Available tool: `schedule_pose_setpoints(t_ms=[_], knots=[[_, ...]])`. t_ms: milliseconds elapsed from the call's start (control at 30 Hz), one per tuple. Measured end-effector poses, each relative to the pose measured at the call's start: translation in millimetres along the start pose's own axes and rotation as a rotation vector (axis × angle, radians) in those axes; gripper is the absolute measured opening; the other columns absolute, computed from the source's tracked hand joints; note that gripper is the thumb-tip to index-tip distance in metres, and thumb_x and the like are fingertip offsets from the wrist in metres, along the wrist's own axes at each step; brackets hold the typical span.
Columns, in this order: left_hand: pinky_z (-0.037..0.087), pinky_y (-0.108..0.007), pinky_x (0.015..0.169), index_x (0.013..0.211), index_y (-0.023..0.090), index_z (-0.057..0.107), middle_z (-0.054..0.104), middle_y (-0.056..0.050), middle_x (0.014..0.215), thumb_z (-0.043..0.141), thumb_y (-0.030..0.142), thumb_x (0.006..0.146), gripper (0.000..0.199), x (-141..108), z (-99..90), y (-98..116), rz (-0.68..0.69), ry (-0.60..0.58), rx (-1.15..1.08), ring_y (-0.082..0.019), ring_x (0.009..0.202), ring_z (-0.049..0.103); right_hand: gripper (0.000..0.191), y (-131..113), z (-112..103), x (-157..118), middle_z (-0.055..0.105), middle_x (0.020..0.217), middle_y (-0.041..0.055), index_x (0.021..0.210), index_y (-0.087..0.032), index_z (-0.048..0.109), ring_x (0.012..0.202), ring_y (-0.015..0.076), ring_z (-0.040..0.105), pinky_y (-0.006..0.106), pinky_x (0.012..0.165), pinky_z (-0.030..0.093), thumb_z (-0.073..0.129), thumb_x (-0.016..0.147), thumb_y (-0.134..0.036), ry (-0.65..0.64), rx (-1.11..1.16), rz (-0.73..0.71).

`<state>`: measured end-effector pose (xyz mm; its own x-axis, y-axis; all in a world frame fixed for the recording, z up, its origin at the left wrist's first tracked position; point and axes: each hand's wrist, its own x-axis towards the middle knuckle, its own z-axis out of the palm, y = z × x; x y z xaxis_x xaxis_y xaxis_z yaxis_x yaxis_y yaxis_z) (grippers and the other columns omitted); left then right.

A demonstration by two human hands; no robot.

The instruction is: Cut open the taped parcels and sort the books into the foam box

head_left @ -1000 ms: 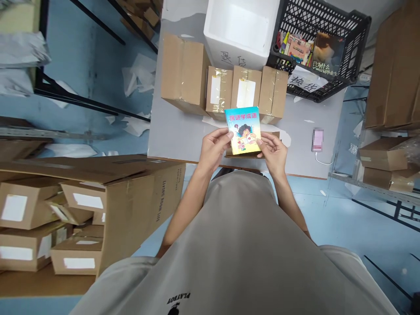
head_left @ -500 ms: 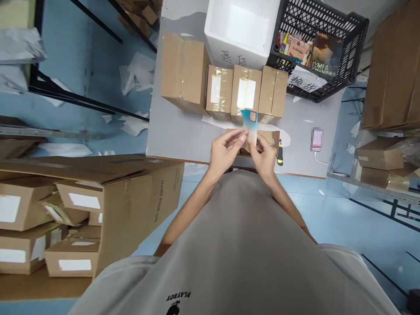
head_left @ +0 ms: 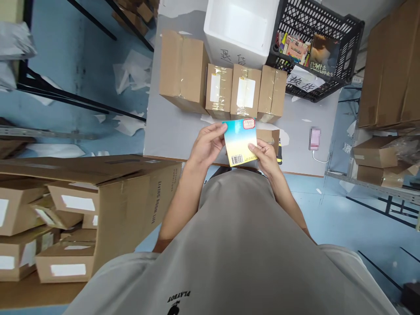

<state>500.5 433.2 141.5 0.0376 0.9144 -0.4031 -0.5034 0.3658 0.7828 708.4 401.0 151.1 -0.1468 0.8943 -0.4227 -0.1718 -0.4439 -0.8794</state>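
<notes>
Between my hands is a small, thin square book (head_left: 239, 142), blue at the top and fading to yellow, with a barcode at its lower left and a red-edged sticker at its upper right. My left hand (head_left: 209, 142) pinches its upper left edge. On its right edge my right hand (head_left: 265, 154) is closed, the thumb lying over the face. Partly hidden behind the book and my right hand is a small cardboard box (head_left: 267, 135) on the grey table (head_left: 297, 144). A black and yellow box cutter (head_left: 279, 153) lies just right of that box.
Taped cardboard boxes (head_left: 246, 92) stand in a row beyond my hands. Behind them are a white foam bin (head_left: 241, 30) and a black crate (head_left: 348, 52) with books. A phone (head_left: 314, 139) on a cable lies at right. A large carton (head_left: 131, 205) of parcels stands at left.
The book has turned from nearly edge-on to showing its barcode side flat to me. My left hand has moved left and the book sits nearer my body.
</notes>
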Motion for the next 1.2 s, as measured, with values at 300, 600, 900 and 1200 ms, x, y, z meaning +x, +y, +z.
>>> schedule_pose_setpoints(t_ms=[300,600,900,1200], knots=[[0.072,-0.054,0.107,0.099,0.020,0.083,0.089,-0.014,0.113,0.102,0.054,0.078,0.044,-3.7,3.1,-1.3,-0.173,-0.099,-0.106,-0.043,0.125,0.084,0.072,19.8,-1.1,12.1,0.091,0.119,0.0096,0.121,-0.025,0.084,0.118,0.0319,0.086,0.048,0.107,0.072,0.089,0.084,-0.086,0.005,-0.130,-0.102],[0.074,-0.035,0.087,0.086,0.019,0.082,0.083,-0.003,0.087,0.110,0.045,0.064,0.043,-9.8,5.9,11.6,-0.031,0.118,0.082,-0.020,0.084,0.083,0.042,20.9,20.6,-6.1,0.084,0.149,0.0063,0.141,-0.033,0.086,0.138,0.0307,0.081,0.048,0.124,0.066,0.078,0.108,-0.057,0.257,-0.702,-0.508],[0.070,-0.038,0.094,0.100,0.022,0.090,0.089,-0.010,0.107,0.105,0.070,0.075,0.056,-8.6,10.6,5.0,0.230,0.104,0.319,-0.028,0.106,0.084,0.054,20.6,24.8,-3.5,0.090,0.133,0.0042,0.140,-0.030,0.090,0.129,0.0338,0.086,0.050,0.118,0.070,0.073,0.108,-0.070,0.270,-0.431,-0.341],[0.070,-0.043,0.092,0.100,0.019,0.093,0.090,-0.014,0.107,0.106,0.075,0.069,0.064,-5.7,-19.5,-3.8,0.097,-0.043,0.303,-0.032,0.104,0.085,0.072,3.7,6.8,-1.0,0.093,0.114,0.0066,0.126,-0.025,0.093,0.112,0.0338,0.089,0.056,0.100,0.078,0.097,0.080,-0.080,0.219,-0.060,-0.102]])
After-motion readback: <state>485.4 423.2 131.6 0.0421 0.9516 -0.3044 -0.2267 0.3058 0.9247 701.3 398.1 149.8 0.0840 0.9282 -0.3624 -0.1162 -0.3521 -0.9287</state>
